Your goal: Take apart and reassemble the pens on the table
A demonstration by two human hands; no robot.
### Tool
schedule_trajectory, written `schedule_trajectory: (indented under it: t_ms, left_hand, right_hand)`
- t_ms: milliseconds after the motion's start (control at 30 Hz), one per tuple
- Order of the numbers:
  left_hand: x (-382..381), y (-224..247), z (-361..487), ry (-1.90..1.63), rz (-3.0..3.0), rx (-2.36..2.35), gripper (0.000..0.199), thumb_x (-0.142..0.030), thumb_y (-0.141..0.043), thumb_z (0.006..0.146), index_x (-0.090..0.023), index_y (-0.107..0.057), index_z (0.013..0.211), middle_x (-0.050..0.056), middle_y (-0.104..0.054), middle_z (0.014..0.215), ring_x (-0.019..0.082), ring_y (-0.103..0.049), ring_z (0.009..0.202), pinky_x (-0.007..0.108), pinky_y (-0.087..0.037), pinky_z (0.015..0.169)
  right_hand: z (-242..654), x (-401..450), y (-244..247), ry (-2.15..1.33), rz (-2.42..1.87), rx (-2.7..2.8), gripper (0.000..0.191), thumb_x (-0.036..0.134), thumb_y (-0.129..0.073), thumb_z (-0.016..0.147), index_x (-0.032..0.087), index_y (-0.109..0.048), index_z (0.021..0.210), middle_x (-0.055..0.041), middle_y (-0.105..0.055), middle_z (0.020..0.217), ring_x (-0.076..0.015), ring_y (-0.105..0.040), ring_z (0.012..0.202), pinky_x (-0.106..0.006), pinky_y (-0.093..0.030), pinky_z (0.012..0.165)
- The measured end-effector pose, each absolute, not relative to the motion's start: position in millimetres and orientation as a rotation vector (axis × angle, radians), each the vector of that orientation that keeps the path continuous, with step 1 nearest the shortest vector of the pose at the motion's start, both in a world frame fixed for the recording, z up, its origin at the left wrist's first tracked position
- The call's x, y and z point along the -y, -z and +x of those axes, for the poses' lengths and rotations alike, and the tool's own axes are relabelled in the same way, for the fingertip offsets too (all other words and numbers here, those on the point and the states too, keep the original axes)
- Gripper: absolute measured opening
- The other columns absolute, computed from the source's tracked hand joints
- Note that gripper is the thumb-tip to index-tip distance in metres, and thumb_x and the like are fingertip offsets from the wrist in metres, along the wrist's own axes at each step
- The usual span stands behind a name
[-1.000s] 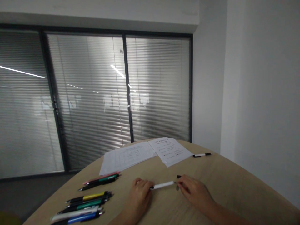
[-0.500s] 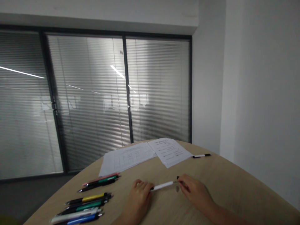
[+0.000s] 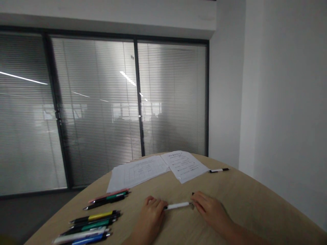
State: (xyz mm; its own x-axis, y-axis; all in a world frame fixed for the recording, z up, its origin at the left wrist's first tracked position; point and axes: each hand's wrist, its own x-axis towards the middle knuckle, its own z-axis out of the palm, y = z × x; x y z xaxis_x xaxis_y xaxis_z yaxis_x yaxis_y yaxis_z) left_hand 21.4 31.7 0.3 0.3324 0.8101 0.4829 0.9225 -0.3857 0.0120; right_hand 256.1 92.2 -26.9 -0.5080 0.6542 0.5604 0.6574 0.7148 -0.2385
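A white pen barrel [image 3: 178,205] lies nearly level between my hands, just above or on the table. My left hand [image 3: 152,214] is closed on its dark left end. At the barrel's right end, my right hand [image 3: 209,208] is closed in a pinch on a small pen part with a black tip [image 3: 193,194]; most of it is hidden by the fingers. A small greyish spot shows below the fingertips, too blurred to tell what it is.
Several pens lie at the left on the wooden table [image 3: 245,204], among them a yellow pen [image 3: 100,216] and a blue pen [image 3: 89,239]. Printed sheets [image 3: 185,166] lie at the far side. A white-and-black pen [image 3: 219,170] rests right of them.
My right hand has moved slightly left and down, and the gap between its fingertips and the barrel has narrowed. The barrel has become more level; my left hand has kept its hold.
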Motion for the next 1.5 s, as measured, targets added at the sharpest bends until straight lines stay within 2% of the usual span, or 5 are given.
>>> schedule_trajectory:
  t_ms: [433,733,1133,1267,1500]
  left_hand:
    - [-36,6,20,0.672,-2.320,1.478,0.032,0.001,-0.046,0.068,-0.022,-0.058,0.086,0.001,-0.068,0.078,0.018,-0.062,0.075,0.039,-0.043,0.078]
    - [-35,6,21,0.647,-2.320,1.483,0.030,0.000,-0.047,0.069,-0.021,-0.059,0.086,0.002,-0.069,0.079,0.020,-0.063,0.075,0.044,-0.044,0.078]
    - [-38,13,19,0.677,-2.309,1.454,0.029,-0.002,-0.046,0.070,-0.022,-0.058,0.087,0.001,-0.069,0.078,0.018,-0.062,0.073,0.041,-0.043,0.078]
    - [-39,14,18,0.693,-2.289,1.448,0.029,-0.001,-0.045,0.070,-0.022,-0.058,0.087,0.000,-0.069,0.078,0.019,-0.062,0.073,0.041,-0.043,0.078]
    - [-37,15,18,0.737,-2.248,1.464,0.032,0.000,-0.045,0.070,-0.022,-0.056,0.089,0.001,-0.069,0.078,0.018,-0.063,0.072,0.040,-0.043,0.079]
  right_hand:
    - [255,-91,26,0.094,-0.991,2.252,0.023,0.015,-0.040,0.083,0.024,-0.060,0.089,-0.0014,-0.068,0.086,-0.0159,-0.065,0.078,-0.025,-0.050,0.069]
    - [257,-96,35,0.096,-0.861,2.284,0.028,0.015,-0.038,0.082,0.027,-0.059,0.097,-0.0002,-0.070,0.085,-0.0139,-0.066,0.072,-0.022,-0.050,0.067]
    - [259,-91,34,0.077,-0.832,2.277,0.036,0.012,-0.037,0.080,0.027,-0.058,0.105,-0.0009,-0.070,0.091,-0.0121,-0.066,0.075,-0.019,-0.050,0.069]
    - [259,-92,32,0.035,-0.874,2.211,0.038,0.011,-0.036,0.080,0.026,-0.056,0.109,-0.0016,-0.069,0.097,-0.0140,-0.064,0.082,-0.024,-0.051,0.074]
    - [259,-105,28,0.160,-1.033,2.062,0.038,0.010,-0.039,0.075,0.023,-0.062,0.102,-0.0052,-0.065,0.104,-0.0210,-0.057,0.097,-0.039,-0.042,0.087]
